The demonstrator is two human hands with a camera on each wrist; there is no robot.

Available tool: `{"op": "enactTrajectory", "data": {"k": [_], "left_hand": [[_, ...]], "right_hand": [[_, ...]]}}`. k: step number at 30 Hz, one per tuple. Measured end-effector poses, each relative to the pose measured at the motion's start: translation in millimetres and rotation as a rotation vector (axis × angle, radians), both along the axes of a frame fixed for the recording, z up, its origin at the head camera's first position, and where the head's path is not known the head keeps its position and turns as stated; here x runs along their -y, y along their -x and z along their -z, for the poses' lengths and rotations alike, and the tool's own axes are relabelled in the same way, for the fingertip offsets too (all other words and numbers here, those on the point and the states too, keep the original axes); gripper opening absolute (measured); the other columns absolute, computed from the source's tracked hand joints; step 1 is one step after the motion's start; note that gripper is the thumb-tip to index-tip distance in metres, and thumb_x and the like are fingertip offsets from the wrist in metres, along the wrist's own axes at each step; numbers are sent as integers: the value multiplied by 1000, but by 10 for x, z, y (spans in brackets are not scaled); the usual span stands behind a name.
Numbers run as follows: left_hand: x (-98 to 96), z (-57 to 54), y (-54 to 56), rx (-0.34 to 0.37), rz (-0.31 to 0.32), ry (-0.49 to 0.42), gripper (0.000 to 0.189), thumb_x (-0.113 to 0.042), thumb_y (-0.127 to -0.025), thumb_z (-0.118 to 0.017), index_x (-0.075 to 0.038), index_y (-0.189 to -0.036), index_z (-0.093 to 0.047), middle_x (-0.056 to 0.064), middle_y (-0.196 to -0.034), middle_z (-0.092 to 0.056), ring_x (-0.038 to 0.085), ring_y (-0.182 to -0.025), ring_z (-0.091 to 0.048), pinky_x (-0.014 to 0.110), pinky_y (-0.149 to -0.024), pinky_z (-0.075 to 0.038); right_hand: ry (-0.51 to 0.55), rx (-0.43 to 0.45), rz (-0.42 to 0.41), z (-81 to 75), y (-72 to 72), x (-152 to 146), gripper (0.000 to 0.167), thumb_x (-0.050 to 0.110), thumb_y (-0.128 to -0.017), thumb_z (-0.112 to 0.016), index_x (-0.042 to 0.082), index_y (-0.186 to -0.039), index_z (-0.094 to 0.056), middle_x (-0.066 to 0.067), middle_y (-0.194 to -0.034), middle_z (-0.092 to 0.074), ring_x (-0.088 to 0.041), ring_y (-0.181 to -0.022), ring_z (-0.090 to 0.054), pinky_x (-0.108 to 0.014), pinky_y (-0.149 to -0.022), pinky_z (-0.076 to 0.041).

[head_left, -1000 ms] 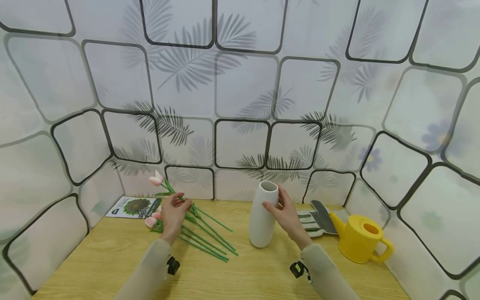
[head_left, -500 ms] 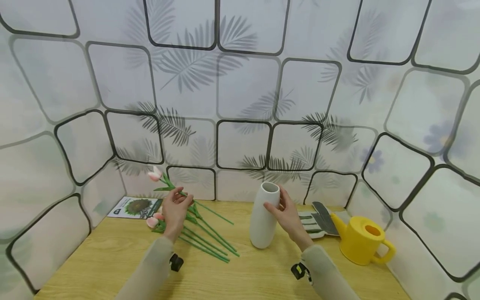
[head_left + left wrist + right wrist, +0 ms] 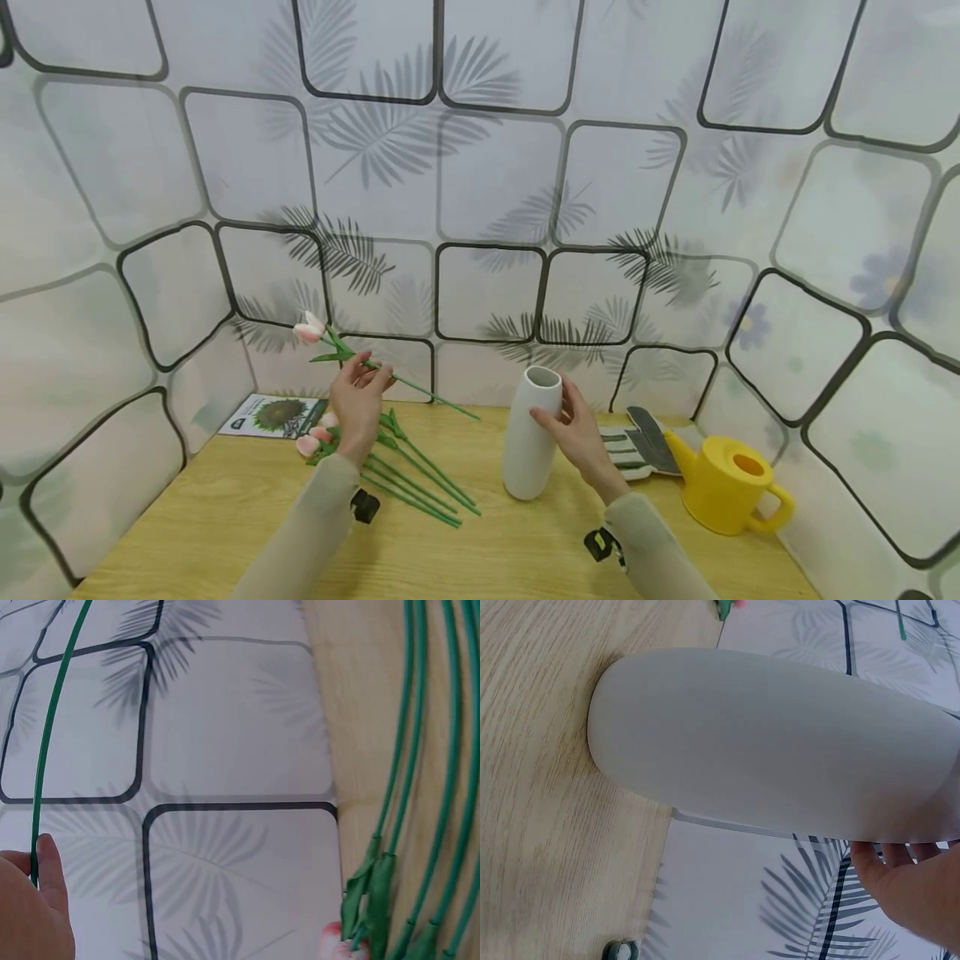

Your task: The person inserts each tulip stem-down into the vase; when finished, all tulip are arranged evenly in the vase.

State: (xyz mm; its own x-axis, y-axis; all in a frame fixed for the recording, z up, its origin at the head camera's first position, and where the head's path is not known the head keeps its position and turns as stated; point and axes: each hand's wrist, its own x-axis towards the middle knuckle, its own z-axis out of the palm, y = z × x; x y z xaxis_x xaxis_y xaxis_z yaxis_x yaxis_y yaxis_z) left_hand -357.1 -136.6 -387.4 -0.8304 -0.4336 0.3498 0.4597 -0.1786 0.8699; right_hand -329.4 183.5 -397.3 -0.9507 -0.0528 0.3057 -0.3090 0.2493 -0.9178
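My left hand (image 3: 358, 408) pinches the green stem of a pink-and-white tulip (image 3: 309, 328), raised above the table with its bloom to the left and its stem end slanting down to the right. In the left wrist view the stem (image 3: 49, 727) runs up from between thumb and finger. Below that hand lie several more tulips (image 3: 420, 479), stems fanned toward the right. My right hand (image 3: 577, 433) grips the upper part of a tall white vase (image 3: 527, 442), standing upright on the table. The vase (image 3: 765, 742) fills much of the right wrist view, fingers curled at its far side.
On the right stand a yellow watering can (image 3: 723, 487) and, behind the right hand, striped gloves (image 3: 618, 450) with a dark trowel-like blade (image 3: 651, 437). A sunflower seed packet (image 3: 270, 414) lies at the back left. Patterned walls (image 3: 480, 292) enclose the wooden table (image 3: 495, 558).
My left hand has lifted the tulip up off the others, its stem end rising away from the table. My right hand keeps holding the vase in place.
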Motion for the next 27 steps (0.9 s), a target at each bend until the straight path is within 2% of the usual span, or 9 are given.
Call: {"op": "enactTrajectory", "data": {"k": [6, 11, 16, 21, 27], "left_hand": [[-104, -195, 36, -66, 5, -55, 40, 4, -88, -68, -1, -126, -57, 11, -99, -56, 12, -81, -66, 28, -78, -60], [-207, -352, 69, -120, -22, -83, 38, 7, -86, -69, -3, -120, -57, 12, -97, -58, 12, -77, -66, 29, -75, -61], [-276, -485, 88, -166, -5, -105, 37, 6, -86, -69, -2, -120, -57, 12, -95, -56, 16, -77, -65, 30, -74, -61], [-342, -574, 82, -175, 17, -156, 38, 9, -85, -69, 0, -120, -56, 11, -93, -56, 13, -74, -64, 30, -74, -61], [-453, -650, 108, -175, 3, -206, 36, 11, -84, -68, -2, -116, -58, 10, -90, -58, 15, -74, -65, 28, -71, -61]], "right_hand": [[7, 2, -7, 1, 4, -3, 77, 27, -90, -72, 20, -153, -29, -12, -150, -41, -36, -138, -42, -56, -111, -38], [-1, 10, -6, 1, -12, -9, 79, 29, -90, -72, 19, -154, -27, -11, -151, -41, -36, -139, -41, -56, -112, -37], [3, 8, -5, 6, -8, -9, 77, 28, -90, -72, 21, -153, -29, -11, -151, -41, -36, -138, -42, -56, -111, -38], [7, 11, -7, 8, -4, -11, 77, 27, -90, -73, 21, -153, -29, -11, -151, -41, -36, -138, -42, -56, -111, -38], [5, 8, -5, 9, -7, -13, 78, 27, -90, -73, 19, -154, -28, -11, -151, -40, -36, -139, -41, -56, -111, -37]]}}
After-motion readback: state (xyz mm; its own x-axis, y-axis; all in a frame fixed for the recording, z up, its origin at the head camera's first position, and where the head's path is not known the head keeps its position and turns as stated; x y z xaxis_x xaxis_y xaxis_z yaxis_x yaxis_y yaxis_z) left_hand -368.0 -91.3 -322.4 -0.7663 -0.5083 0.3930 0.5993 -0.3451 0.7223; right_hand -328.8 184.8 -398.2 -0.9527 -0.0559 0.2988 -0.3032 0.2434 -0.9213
